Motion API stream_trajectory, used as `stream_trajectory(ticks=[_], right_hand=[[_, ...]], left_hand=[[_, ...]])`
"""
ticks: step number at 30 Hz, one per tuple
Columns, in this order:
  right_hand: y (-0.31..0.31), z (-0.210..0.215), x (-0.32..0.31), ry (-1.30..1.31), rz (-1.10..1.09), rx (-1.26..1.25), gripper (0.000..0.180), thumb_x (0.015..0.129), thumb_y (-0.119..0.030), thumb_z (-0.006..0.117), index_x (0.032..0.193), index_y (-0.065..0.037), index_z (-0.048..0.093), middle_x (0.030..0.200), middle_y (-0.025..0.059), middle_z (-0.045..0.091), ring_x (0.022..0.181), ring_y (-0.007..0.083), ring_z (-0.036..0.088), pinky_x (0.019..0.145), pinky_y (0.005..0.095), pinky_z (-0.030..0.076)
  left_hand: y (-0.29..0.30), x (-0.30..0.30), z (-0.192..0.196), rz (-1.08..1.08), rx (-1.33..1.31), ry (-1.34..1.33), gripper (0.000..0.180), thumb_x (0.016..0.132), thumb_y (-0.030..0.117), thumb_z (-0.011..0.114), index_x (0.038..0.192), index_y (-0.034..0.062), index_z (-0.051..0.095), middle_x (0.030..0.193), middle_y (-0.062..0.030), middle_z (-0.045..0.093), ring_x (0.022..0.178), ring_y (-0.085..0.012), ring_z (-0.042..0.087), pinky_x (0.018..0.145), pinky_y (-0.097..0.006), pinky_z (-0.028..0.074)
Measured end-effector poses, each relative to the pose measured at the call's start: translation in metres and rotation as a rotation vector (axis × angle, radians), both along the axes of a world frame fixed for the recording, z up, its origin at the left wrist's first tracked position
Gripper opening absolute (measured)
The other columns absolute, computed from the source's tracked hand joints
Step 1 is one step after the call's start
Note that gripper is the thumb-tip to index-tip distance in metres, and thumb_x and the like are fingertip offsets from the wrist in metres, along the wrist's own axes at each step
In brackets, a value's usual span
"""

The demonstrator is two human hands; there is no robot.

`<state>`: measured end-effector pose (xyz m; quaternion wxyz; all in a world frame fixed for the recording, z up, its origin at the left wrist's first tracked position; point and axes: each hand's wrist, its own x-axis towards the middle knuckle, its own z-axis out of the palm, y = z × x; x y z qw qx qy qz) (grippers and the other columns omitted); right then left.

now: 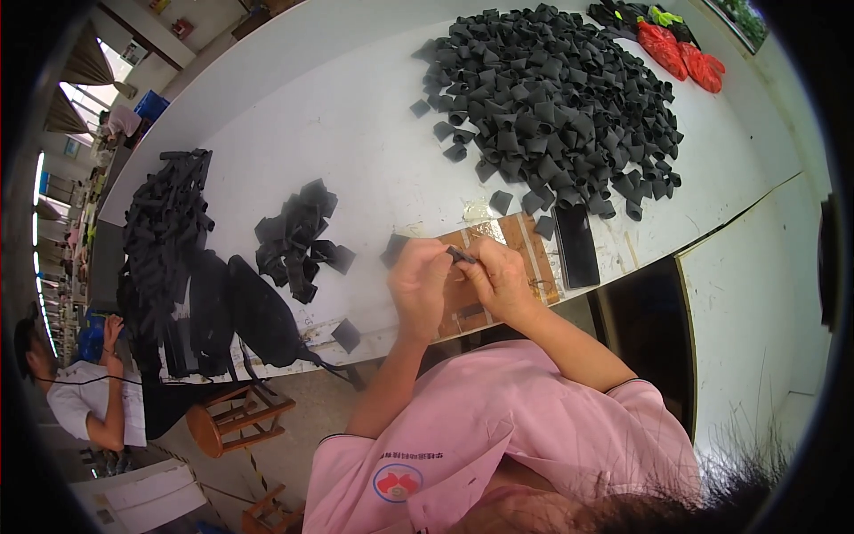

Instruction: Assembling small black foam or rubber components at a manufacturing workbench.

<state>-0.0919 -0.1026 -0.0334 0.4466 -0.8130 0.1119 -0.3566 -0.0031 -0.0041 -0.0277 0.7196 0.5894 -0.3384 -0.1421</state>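
Over a brown taped board [520, 233] at the table's near edge, my two hands meet with a small dark grey fabric piece [460, 254] between them. My left hand [418, 283] pinches one end of it, its fingers curled. The fingertips of my right hand [501, 276] close on the other end. Most of the piece is hidden by the fingers. Another dark square piece [394, 249] lies just beyond my left hand. A black phone [576, 247] rests to the right of the board.
A big heap of dark folded pieces [560, 107] covers the far right of the table [356, 98]. A smaller pile [298, 236] and dark strips [165, 222] lie left. Red plastic bags [667, 52] sit far right. A wooden stool [236, 418] and a co-worker [89, 392] are at left.
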Motion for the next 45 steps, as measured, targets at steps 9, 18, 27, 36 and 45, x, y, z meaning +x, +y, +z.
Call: stream_trajectory(ticks=[9,18,27,36,45], right_hand=[[0.004,0.036,-0.005,-0.229,-0.078,-0.109,0.013,0.068,0.007,0.057,0.078,0.000,0.053,0.068,0.0102,0.053,0.057,0.0239,0.052,0.049,0.0301,0.041],[0.026,0.054,-0.014,-0.251,-0.050,-0.335,0.024,0.060,0.006,0.063,0.081,0.001,0.055,0.071,0.0118,0.054,0.058,0.0243,0.053,0.049,0.0312,0.044],[0.020,0.088,-0.021,-0.105,0.215,0.040,0.015,0.073,0.006,0.059,0.087,0.003,0.056,0.076,0.0104,0.055,0.061,0.0132,0.058,0.050,0.0232,0.047],[0.027,0.080,-0.017,-0.063,0.240,0.078,0.014,0.072,0.008,0.057,0.085,0.003,0.057,0.073,0.0092,0.055,0.058,0.0134,0.059,0.047,0.0227,0.046],[0.032,0.072,-0.019,-0.026,0.129,0.128,0.013,0.066,0.006,0.058,0.077,0.000,0.056,0.068,0.0066,0.053,0.052,0.0130,0.050,0.044,0.0244,0.039]], left_hand=[[0.002,-0.017,0.033,-0.003,-0.255,0.364,0.019,0.087,0.006,0.050,0.103,-0.0045,0.052,0.099,-0.0100,0.054,0.075,-0.0105,0.050,0.066,-0.021,0.041],[0.024,-0.015,0.040,-0.156,-0.308,0.196,0.015,0.084,0.007,0.055,0.096,-0.0016,0.054,0.100,-0.0143,0.053,0.080,-0.0154,0.050,0.076,-0.027,0.041],[0.049,-0.004,0.034,-0.480,-0.262,0.505,0.021,0.085,0.018,0.057,0.092,-0.0013,0.057,0.080,-0.0074,0.058,0.072,-0.0132,0.054,0.065,-0.024,0.044],[0.051,-0.008,0.028,-0.414,-0.187,0.700,0.018,0.078,0.012,0.065,0.085,-0.0023,0.056,0.077,-0.0108,0.062,0.063,-0.0131,0.059,0.058,-0.023,0.049],[0.049,-0.009,0.018,-0.306,-0.179,0.509,0.009,0.081,0.002,0.059,0.089,-0.0007,0.057,0.082,-0.0063,0.060,0.073,-0.0111,0.056,0.069,-0.022,0.044]])
